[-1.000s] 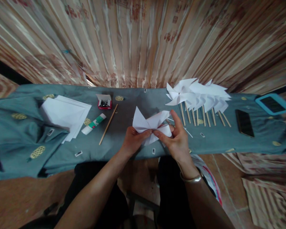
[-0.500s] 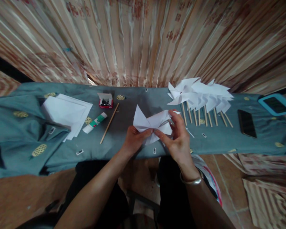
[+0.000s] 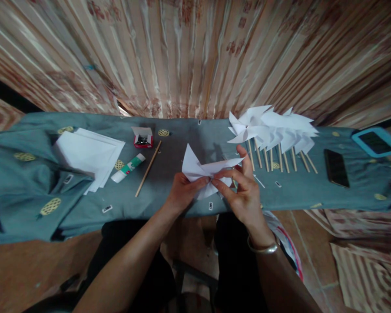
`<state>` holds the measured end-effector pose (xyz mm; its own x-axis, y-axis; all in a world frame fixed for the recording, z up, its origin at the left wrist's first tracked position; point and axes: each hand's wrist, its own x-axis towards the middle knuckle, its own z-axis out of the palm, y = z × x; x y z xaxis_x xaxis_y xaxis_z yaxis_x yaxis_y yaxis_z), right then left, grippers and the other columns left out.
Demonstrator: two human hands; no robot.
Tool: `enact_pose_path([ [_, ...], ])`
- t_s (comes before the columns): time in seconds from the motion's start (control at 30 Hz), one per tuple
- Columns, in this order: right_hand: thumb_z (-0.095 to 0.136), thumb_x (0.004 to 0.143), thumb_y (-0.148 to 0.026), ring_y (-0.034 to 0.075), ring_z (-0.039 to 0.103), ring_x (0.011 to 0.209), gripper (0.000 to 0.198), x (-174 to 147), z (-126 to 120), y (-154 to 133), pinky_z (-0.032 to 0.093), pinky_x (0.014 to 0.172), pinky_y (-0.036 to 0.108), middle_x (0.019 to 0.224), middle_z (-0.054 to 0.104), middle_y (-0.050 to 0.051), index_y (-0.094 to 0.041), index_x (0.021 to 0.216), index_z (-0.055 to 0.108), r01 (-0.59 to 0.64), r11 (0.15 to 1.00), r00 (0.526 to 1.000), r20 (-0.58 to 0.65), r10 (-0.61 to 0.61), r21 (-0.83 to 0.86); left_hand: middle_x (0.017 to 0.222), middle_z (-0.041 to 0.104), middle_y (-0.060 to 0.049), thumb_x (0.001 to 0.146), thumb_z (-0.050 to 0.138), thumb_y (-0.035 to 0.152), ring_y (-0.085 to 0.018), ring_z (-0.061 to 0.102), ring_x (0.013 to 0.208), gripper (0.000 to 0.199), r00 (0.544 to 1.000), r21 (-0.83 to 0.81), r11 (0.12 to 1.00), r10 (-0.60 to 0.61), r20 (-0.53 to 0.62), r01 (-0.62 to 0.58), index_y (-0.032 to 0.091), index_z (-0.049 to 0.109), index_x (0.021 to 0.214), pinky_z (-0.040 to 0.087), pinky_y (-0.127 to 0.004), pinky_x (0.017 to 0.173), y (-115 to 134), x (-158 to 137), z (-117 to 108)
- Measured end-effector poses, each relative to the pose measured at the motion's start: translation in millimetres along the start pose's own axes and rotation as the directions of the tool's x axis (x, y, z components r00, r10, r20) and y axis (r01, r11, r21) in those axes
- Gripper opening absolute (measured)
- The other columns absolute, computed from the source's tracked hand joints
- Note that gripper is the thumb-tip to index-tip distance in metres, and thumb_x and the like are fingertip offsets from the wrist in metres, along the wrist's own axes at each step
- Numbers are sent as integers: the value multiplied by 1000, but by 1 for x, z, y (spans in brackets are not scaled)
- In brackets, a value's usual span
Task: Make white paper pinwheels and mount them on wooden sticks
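Between my hands, above the front middle of the cloth, is a white paper pinwheel (image 3: 193,164) with its blades partly folded in. My left hand (image 3: 184,191) pinches it near the centre, thumb on top. My right hand (image 3: 241,187) has thumb and forefinger closed at the same centre, while its other fingers spread to the right. One pointed blade sticks up at the left and another reaches right toward the right fingers. What lies under the thumbs is hidden. A wooden stick (image 3: 148,168) lies left of my hands.
Left are a glue stick (image 3: 128,168), a small red box (image 3: 143,138) of dark metal pieces and a stack of white paper (image 3: 87,150). To the right lie a row of pinwheels on sticks (image 3: 270,126), a phone (image 3: 336,168) and a blue-framed tablet (image 3: 377,142). A curtain (image 3: 182,56) hangs behind.
My right fingers have moved from the right edge of the paper in to its centre. The right blade has straightened and now points right. My left hand stays in place.
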<state>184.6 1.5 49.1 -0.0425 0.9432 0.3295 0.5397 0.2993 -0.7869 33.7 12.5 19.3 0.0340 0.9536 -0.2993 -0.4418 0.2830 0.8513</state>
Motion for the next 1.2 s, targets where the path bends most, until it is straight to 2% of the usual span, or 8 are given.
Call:
enact_pose_path([
  [0.13, 70, 82, -29, 30, 42, 136, 6, 0, -2, -2, 39, 110, 51, 152, 38, -2, -28, 87, 73, 16, 999, 1000, 3, -16, -36, 74, 76, -4, 52, 86, 28, -15, 65, 63, 28, 1000, -44, 999, 0, 25, 1, 15, 77, 75, 51, -26, 64, 0, 1, 0],
  [0.23, 68, 84, -27, 29, 46, 133, 11, 0, -3, -4, 44, 105, 51, 145, 47, -1, -32, 92, 74, 11, 999, 1000, 15, -10, -46, 74, 76, -4, 52, 87, 29, -15, 65, 63, 29, 999, -64, 998, -10, 33, 12, 15, 77, 75, 51, -26, 65, -1, 1, 0],
  [0.4, 68, 84, -26, 28, 48, 130, 10, -1, -2, -5, 39, 110, 54, 129, 60, 0, -34, 87, 73, 39, 999, 999, 13, -39, -32, 72, 75, -4, 50, 88, 28, -15, 64, 61, 28, 999, -75, 997, -31, 26, 33, 14, 77, 72, 51, -27, 64, 0, 1, 2],
  [0.57, 67, 85, -27, 27, 53, 124, 19, -2, -1, -3, 40, 109, 50, 137, 54, 1, -35, 101, 74, 34, 999, 999, 17, -34, -22, 76, 76, -5, 50, 88, 29, -15, 65, 63, 31, 998, -82, 995, -47, 35, 49, 15, 77, 75, 51, -27, 65, 0, 0, 2],
  [0.7, 68, 85, -27, 27, 53, 123, 13, -1, 0, -4, 41, 108, 50, 132, 58, 1, -34, 92, 75, 28, 999, 999, 21, -27, -27, 71, 75, -4, 49, 88, 29, -14, 63, 60, 30, 998, -86, 994, -63, 32, 65, 14, 77, 72, 49, -25, 61, 1, -1, 2],
  [0.93, 65, 86, -25, 28, 45, 134, 11, 1, 0, -5, 31, 115, 55, 127, 62, 0, -33, 84, 72, 66, 997, 997, 52, -63, -50, 66, 73, -4, 48, 88, 29, -13, 61, 55, 29, 998, -92, 994, -55, 23, 57, 14, 76, 70, 48, -24, 58, 3, 0, 3],
  [1.07, 66, 85, -28, 29, 41, 138, 8, 1, -3, -4, 30, 116, 56, 137, 55, -1, -32, 81, 71, 45, 998, 998, 38, -44, -44, 70, 75, -4, 48, 87, 29, -15, 63, 59, 29, 999, -54, 998, -28, -35, 26, 14, 77, 71, 50, -27, 62, 2, 0, 4],
  [1.2, 68, 84, -28, 29, 30, 146, 5, 1, -10, -1, 24, 118, 57, 152, 42, -3, -28, 79, 70, -22, 999, 999, -25, 23, 47, 71, 75, -4, 52, 85, 29, -17, 65, 63, 24, 989, 6, 1000, 25, -144, -25, 15, 76, 68, 50, -28, 64, 1, 4, 3],
])
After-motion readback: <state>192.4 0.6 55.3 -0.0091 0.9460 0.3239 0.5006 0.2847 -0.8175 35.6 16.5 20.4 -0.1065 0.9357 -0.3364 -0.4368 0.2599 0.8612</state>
